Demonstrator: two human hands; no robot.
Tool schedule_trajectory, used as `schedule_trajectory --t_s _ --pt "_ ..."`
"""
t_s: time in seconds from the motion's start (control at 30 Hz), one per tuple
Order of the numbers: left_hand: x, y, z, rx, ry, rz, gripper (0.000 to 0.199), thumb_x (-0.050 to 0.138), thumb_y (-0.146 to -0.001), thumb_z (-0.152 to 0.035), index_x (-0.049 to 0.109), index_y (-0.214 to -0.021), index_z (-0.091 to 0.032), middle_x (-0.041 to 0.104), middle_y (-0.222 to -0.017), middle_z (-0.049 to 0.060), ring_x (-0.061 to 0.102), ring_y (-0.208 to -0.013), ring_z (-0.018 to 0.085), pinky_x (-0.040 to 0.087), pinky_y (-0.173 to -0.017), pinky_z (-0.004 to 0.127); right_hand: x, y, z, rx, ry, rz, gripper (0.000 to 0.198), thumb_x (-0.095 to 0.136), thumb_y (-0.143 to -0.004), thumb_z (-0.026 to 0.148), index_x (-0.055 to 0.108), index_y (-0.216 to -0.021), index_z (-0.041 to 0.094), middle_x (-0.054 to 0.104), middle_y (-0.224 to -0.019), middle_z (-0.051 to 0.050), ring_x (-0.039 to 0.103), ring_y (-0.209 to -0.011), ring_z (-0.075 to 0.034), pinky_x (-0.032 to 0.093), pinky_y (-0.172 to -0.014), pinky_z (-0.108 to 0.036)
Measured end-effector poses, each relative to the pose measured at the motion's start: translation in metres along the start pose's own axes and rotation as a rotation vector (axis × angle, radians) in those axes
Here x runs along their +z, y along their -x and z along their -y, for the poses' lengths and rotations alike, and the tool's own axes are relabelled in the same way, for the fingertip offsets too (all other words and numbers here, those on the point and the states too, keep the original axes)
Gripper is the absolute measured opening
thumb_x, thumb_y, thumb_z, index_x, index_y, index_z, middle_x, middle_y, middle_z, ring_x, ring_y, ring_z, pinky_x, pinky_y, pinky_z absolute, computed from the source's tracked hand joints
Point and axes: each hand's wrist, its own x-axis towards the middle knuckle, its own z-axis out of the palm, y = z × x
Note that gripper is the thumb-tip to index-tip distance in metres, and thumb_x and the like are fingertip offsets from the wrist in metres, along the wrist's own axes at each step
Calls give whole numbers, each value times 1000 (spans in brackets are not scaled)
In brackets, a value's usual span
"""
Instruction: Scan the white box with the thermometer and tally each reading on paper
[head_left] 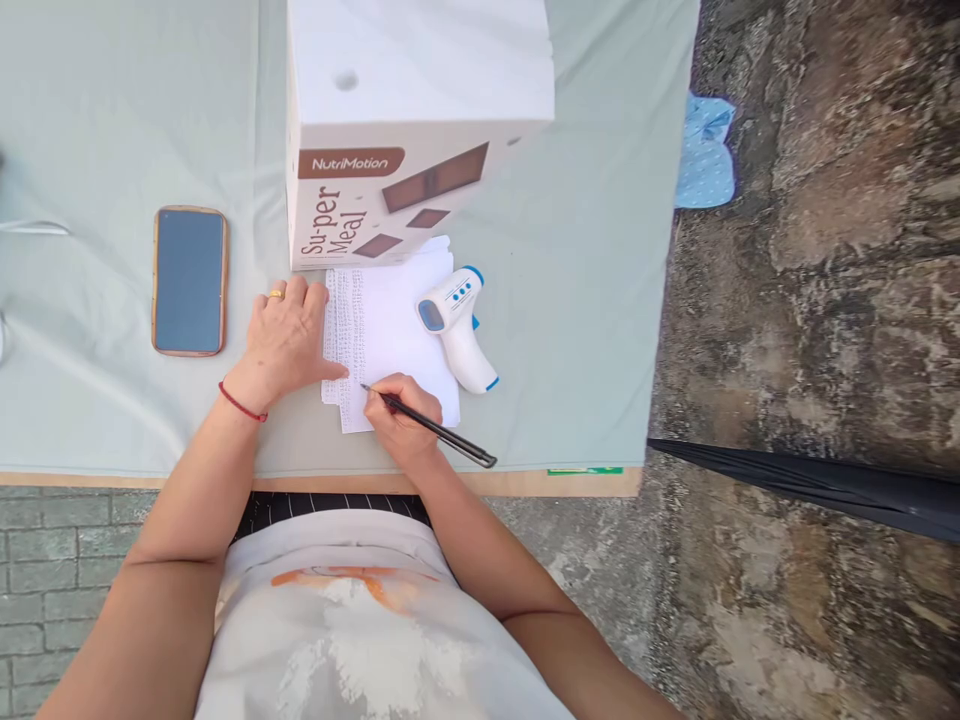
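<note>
My right hand [403, 415] is closed around a black pen [442, 432], whose tip meets the white paper sheets [405, 320]. Rows of small handwriting fill the left part of the sheets. My left hand [289, 335] lies flat at the left edge of the paper, thumb stretched onto it and fingers spread. A white and blue infrared thermometer [459, 330] rests on the right side of the sheets. Just beyond the paper stands a white and brown box [420, 190], close to its far edge.
A smartphone [190, 281] in a tan case lies left of my left hand. Pale green cloth [577, 330] covers the table. Past the right edge are rough stone ground, a blue dotted cloth [706, 150] and a folded black umbrella-like object [810, 480].
</note>
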Motion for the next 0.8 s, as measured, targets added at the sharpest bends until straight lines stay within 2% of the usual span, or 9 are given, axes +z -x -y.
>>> schedule_trajectory --t_s 0.2,0.47,0.6,0.7,0.77,0.8 --pt "-2 1 -1 -9 -44 15 77 91 -62 -46 50 -119 -15 57 -123 18 55 -115 40 46 -94 48 0 -1 0 6 53 -48 12 54 -80 17 56 -70 23 55 -57 5 47 -48 -11 40 -50 -25" --pt "5 0 1 19 -41 -37 77 92 -61 -45 51 -119 -16 58 -121 17 57 -112 39 48 -91 48 3 1 1 -29 27 -63 13 52 -79 14 52 -70 23 52 -57 7 44 -49 -10 36 -50 -24" --pt "5 -1 6 38 8 -80 74 94 -56 -42 54 -114 -16 60 -119 16 58 -110 38 49 -90 49 -4 1 -2 -38 50 -41 13 54 -84 14 55 -75 23 54 -61 6 47 -51 -10 39 -52 -25" --pt "-2 -2 17 42 177 -90 49 86 -67 -36 55 -101 -18 62 -108 10 60 -101 30 51 -87 45 -12 -2 -11 -105 92 -18 9 55 -91 20 63 -89 23 63 -77 0 59 -66 -15 49 -62 -28" --pt "-5 -3 28 -13 328 -107 26 75 -78 -31 54 -89 -19 62 -94 6 60 -89 24 51 -81 42 -17 -6 -21 -179 144 3 16 53 -95 22 67 -101 23 66 -89 -4 64 -80 -18 53 -71 -32" --pt "-5 -4 35 -61 390 -137 22 71 -81 -31 52 -84 -19 61 -88 5 59 -83 22 51 -79 41 -19 -8 -26 -201 177 29 21 50 -97 21 68 -107 24 66 -93 -5 65 -85 -19 54 -74 -33"
